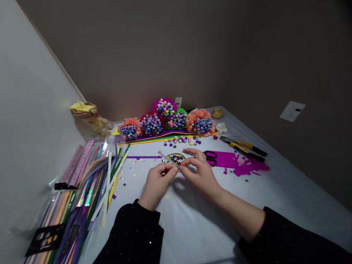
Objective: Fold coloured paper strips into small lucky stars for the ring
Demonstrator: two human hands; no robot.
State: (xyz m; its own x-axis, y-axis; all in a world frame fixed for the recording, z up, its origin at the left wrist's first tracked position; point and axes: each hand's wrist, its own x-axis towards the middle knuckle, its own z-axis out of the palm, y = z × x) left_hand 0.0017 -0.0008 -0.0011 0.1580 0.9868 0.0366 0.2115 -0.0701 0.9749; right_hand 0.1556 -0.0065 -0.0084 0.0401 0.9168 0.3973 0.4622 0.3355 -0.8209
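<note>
Black sleeves (124, 245) flecked with tiny sparkles fill the bottom of the head view, and bare forearms run from them to two hands meeting above a pale cloth-covered table (198, 233). The left hand (158, 185) forms a narrow grip, its fingertips pinching a thin pale stick (167, 157) with a pink tip. The right hand (201, 173) also forms a narrow grip, its fingers curled at the edge of a small round dish (175, 159) of glittering multicoloured beads; whether they hold anything cannot be told. The dish lies just past the fingertips, and whether it rests on the table is hidden.

Just beyond the right hand lie black-handled scissors (210, 157) on a sheet of purple paper (225, 159), with ragged purple scraps (250, 167) beside it. Yellow-handled pliers (242, 145) lie further right. Confetti-like paper bits (133, 173) dot the cloth near the hands. To the left spreads a fan of coloured paper strips (103, 188), some in a clear plastic sleeve (49, 239). Along the far edge, against the wall (130, 41), stands a row of paper rosettes (165, 120) heaped with small paper stars, and loose stars (181, 141) lie in front of them.
</note>
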